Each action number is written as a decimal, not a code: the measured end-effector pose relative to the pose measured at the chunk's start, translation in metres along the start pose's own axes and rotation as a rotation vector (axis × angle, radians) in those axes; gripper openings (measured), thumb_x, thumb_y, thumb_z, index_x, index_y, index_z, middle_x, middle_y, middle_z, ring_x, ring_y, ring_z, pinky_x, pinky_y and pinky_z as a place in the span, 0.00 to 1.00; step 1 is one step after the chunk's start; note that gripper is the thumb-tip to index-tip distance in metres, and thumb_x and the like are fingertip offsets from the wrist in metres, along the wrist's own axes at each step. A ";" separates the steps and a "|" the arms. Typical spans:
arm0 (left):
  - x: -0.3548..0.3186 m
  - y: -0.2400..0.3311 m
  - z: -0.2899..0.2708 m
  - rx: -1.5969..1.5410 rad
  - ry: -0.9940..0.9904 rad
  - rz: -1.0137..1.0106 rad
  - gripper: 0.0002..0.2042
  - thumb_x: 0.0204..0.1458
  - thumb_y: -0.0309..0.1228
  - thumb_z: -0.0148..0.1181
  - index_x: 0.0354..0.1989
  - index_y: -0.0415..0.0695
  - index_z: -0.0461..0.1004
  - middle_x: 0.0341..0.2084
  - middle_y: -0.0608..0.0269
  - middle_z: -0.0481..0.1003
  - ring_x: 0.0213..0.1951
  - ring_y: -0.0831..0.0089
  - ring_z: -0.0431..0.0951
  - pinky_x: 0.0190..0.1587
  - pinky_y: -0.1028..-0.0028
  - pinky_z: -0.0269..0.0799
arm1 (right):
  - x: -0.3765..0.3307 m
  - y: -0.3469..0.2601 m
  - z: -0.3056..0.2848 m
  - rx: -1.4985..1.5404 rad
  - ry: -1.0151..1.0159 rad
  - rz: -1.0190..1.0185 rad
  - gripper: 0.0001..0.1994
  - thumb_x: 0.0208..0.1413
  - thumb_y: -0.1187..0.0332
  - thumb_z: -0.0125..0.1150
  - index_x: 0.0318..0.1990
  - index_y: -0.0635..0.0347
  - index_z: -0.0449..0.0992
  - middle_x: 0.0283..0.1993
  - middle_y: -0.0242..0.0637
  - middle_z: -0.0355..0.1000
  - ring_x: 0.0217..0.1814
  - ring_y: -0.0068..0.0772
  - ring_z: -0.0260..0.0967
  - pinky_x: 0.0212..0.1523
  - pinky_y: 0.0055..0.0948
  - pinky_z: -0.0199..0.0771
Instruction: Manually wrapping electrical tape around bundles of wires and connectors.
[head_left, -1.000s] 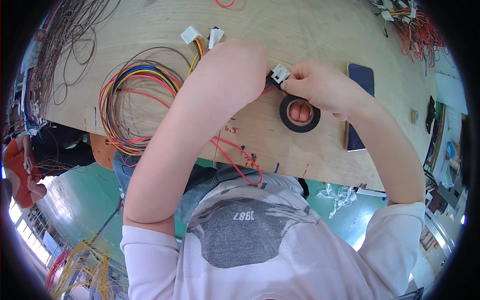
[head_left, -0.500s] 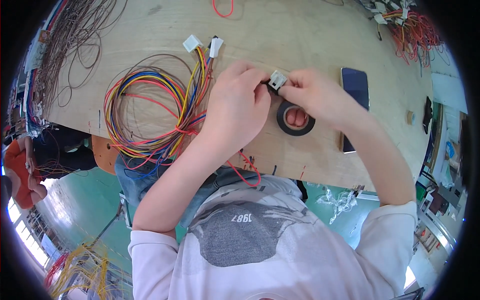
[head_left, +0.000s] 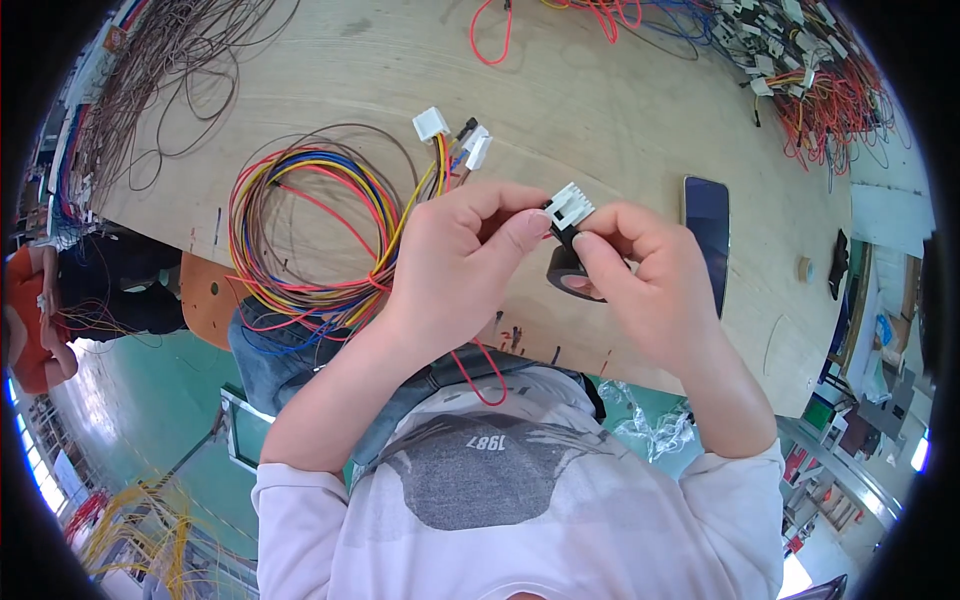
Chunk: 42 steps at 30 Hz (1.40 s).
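**Both hands gripping a white plug above the bench**

The left hand (head_left: 455, 265) and the right hand (head_left: 645, 275) are meeting over the near edge of the wooden bench (head_left: 620, 110). Both are pinching a small white plug (head_left: 568, 207) between thumb and fingertips, the fingers closing tightly on it. The plug is sitting between the two hands, just above a roll of black tape (head_left: 570, 275), which the right hand is partly covering. Whether the plug is touching the roll cannot be told.

A red wire (head_left: 480, 370) is hanging below the left wrist, over the bench edge.

To the left, a coil of coloured wires (head_left: 300, 230) is lying on the bench, ending in three white plugs (head_left: 455, 135) just beyond the left hand. To the right, a dark phone (head_left: 707, 235) is lying flat, near the right hand.

Farther off, loose brown wires (head_left: 170, 90) are spreading at the far left, and a pile of red wires with plugs (head_left: 810, 80) is lying at the far right, cut off by the rim.

No containers are showing on the bench.
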<state>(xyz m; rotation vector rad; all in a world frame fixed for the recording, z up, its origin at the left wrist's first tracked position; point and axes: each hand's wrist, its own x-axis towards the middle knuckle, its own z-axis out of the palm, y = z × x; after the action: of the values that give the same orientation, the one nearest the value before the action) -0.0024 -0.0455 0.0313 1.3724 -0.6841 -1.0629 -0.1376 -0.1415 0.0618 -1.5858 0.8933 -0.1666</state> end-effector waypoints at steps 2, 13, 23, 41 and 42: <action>0.000 -0.003 0.000 -0.154 0.022 -0.044 0.07 0.52 0.23 0.53 0.37 0.33 0.72 0.26 0.66 0.74 0.29 0.85 0.70 0.31 0.84 0.65 | -0.002 0.004 0.010 0.063 0.045 0.001 0.05 0.54 0.73 0.52 0.32 0.68 0.70 0.24 0.32 0.69 0.28 0.15 0.63 0.28 0.18 0.64; -0.008 0.007 -0.004 -0.089 -0.088 -0.122 0.14 0.44 0.21 0.62 0.40 0.34 0.69 0.34 0.62 0.74 0.37 0.81 0.74 0.42 0.81 0.71 | -0.010 0.001 0.017 0.027 0.037 -0.087 0.07 0.53 0.76 0.52 0.39 0.69 0.70 0.27 0.33 0.70 0.30 0.16 0.65 0.32 0.19 0.67; -0.019 -0.007 -0.005 0.446 0.025 0.430 0.13 0.39 0.30 0.64 0.33 0.37 0.72 0.22 0.56 0.71 0.22 0.66 0.73 0.23 0.73 0.69 | 0.001 -0.026 0.006 0.177 -0.178 0.041 0.05 0.54 0.74 0.54 0.36 0.66 0.68 0.32 0.32 0.70 0.32 0.14 0.66 0.32 0.16 0.67; 0.002 0.010 -0.035 -0.670 -0.385 -0.359 0.35 0.42 0.27 0.65 0.59 0.39 0.52 0.40 0.64 0.67 0.43 0.76 0.68 0.45 0.75 0.68 | -0.004 -0.022 0.007 -0.325 -0.140 -0.459 0.10 0.48 0.75 0.61 0.37 0.63 0.69 0.32 0.35 0.69 0.28 0.20 0.63 0.29 0.18 0.64; 0.003 0.013 -0.032 -0.649 -0.368 -0.348 0.33 0.41 0.28 0.65 0.57 0.39 0.56 0.39 0.65 0.67 0.43 0.76 0.69 0.45 0.74 0.68 | -0.003 -0.021 0.005 -0.396 -0.107 -0.549 0.11 0.46 0.75 0.63 0.37 0.63 0.70 0.32 0.36 0.69 0.28 0.22 0.64 0.29 0.19 0.64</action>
<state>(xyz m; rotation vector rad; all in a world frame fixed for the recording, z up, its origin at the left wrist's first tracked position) 0.0305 -0.0359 0.0394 0.7456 -0.3064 -1.6646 -0.1273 -0.1364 0.0802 -2.1676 0.4010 -0.3005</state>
